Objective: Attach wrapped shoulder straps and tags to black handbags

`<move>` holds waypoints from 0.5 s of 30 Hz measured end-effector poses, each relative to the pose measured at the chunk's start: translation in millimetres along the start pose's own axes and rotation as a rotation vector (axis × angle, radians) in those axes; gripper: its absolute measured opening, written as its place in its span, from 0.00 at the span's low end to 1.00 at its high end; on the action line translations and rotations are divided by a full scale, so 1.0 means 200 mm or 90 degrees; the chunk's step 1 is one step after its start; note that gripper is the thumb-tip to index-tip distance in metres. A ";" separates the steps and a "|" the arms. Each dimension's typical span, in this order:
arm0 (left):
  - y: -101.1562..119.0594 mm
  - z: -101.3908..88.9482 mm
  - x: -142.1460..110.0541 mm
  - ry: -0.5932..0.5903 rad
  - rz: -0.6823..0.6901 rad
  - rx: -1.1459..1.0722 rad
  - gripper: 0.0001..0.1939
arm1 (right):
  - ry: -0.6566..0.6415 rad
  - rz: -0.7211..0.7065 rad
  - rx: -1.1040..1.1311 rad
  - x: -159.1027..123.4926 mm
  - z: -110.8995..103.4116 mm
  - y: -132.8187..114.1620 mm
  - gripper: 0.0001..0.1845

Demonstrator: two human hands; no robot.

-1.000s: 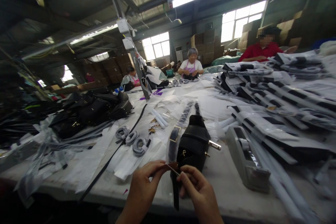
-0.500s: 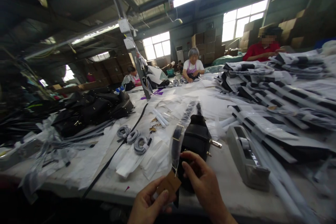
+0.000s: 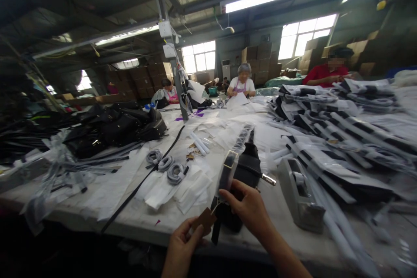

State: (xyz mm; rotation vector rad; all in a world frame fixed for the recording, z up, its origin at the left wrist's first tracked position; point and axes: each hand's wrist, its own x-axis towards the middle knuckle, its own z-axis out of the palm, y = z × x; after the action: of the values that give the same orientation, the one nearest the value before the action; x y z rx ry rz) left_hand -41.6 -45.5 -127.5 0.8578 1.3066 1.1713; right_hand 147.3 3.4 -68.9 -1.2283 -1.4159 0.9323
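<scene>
A black bag (image 3: 249,163) with gold-coloured metal fittings lies near the front edge of the table. Its strap (image 3: 227,169), with a buckle, is wrapped in clear plastic and runs along the bag's left side. My left hand (image 3: 189,236) pinches a brown cardboard hang tag (image 3: 205,221) between thumb and fingers. A thin white string joins the tag to the strap end. My right hand (image 3: 244,204) is closed on the lower part of the wrapped strap, over the bag. Its fingers hide part of the bag body.
A grey tape dispenser (image 3: 301,195) stands right of the bag. Coiled wrapped straps (image 3: 176,173) and white sheets lie to the left. Black bags (image 3: 120,128) are heaped at far left, wrapped straps (image 3: 339,160) at right. A metal post (image 3: 176,69) rises mid-table. Several co-workers sit beyond.
My right hand has closed around the lower strap and lifted it slightly. My left hand has drawn the tag a little down and left. The camera view has shifted slightly.
</scene>
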 end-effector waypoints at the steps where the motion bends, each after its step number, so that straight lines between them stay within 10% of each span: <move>1: -0.03 0.00 -0.02 -0.016 -0.031 -0.007 0.29 | 0.002 -0.007 -0.004 -0.01 0.00 0.01 0.14; 7: -0.21 0.09 -0.08 -0.084 -0.056 -0.053 0.29 | 0.192 0.007 -0.015 -0.18 -0.03 0.12 0.18; 15: -0.31 0.19 -0.11 -0.244 0.091 0.048 0.25 | -0.011 0.032 -0.159 -0.34 0.03 0.23 0.17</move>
State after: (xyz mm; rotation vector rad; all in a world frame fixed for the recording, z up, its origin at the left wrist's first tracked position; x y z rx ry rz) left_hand 7.1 -76.7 -176.3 1.1825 0.9926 1.0088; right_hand 151.0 -54.6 -128.3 -1.4494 -1.5555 0.8187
